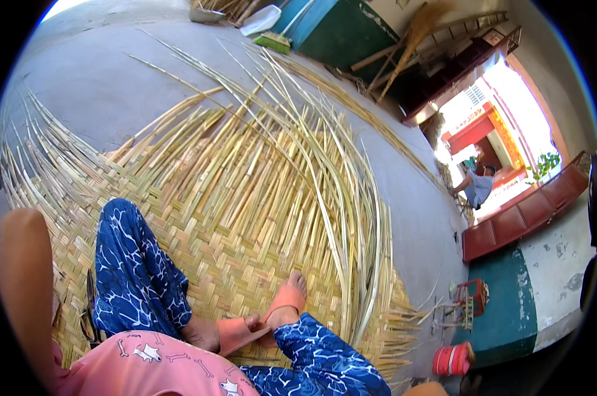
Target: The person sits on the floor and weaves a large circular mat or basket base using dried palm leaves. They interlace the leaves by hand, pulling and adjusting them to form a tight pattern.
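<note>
Neither of my hands shows. My bare left arm is bent at the left edge, and its hand is out of sight. Only a small patch of skin, perhaps my right arm, appears at the bottom right. I sit on a half-woven mat (pixel 229 264) of flat yellow-green reed strips, in blue patterned trousers and orange sandals (pixel 232 334). Unwoven strips (pixel 245 155) fan out from its far side. Several long loose strips (pixel 335 218) lie across them on the right. Beside my left leg is a dark tool with looped handles (pixel 89 323), partly hidden.
More strips (pixel 37 155) spread from the mat's left side over the grey floor (pixel 87 72). A green broom (pixel 272 41) and white dustpan (pixel 261 20) are at the back. A person (pixel 478 188) is by the bright doorway on the right. A red round object (pixel 452 360) sits at lower right.
</note>
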`<action>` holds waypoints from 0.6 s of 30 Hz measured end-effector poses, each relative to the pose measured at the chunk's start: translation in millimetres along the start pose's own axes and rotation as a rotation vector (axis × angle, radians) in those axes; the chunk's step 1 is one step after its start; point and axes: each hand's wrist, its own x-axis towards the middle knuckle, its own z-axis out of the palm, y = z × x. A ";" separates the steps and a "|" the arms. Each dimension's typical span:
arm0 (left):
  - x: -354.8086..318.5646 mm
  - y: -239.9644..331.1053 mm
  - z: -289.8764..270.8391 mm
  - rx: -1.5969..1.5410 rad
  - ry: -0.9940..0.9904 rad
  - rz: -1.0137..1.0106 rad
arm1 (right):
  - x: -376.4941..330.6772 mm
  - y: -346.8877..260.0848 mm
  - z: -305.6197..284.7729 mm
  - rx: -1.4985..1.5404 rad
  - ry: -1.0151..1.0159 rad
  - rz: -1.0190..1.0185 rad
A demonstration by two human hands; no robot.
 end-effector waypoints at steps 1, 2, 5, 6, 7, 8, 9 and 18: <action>2.4 4.9 0.6 -0.075 -0.024 -0.004 | -0.9 9.8 -1.3 0.000 -0.043 0.019; -5.8 20.2 -5.0 -0.138 -0.027 -0.007 | 0.7 4.6 -2.5 0.021 -0.083 0.027; -12.9 26.4 -6.8 -0.678 -0.035 -0.156 | 7.1 -18.8 1.3 0.014 -0.049 -0.021; -5.9 20.4 -3.8 -0.652 -0.091 -0.192 | 1.6 -6.2 1.5 -0.013 -0.040 -0.010; -1.7 18.6 -4.0 -0.628 -0.124 -0.202 | 0.2 -9.5 -11.5 -0.019 -0.041 -0.019; 3.2 16.5 -4.0 -0.603 -0.158 -0.214 | 0.5 -13.9 -22.6 -0.023 -0.039 -0.026; 9.1 21.4 -4.2 -0.564 -0.198 -0.222 | 0.0 -9.3 -22.0 -0.048 -0.012 -0.011; 20.2 -41.1 -16.8 -0.786 -0.098 -0.176 | -4.0 -5.7 -0.9 -0.115 0.012 0.005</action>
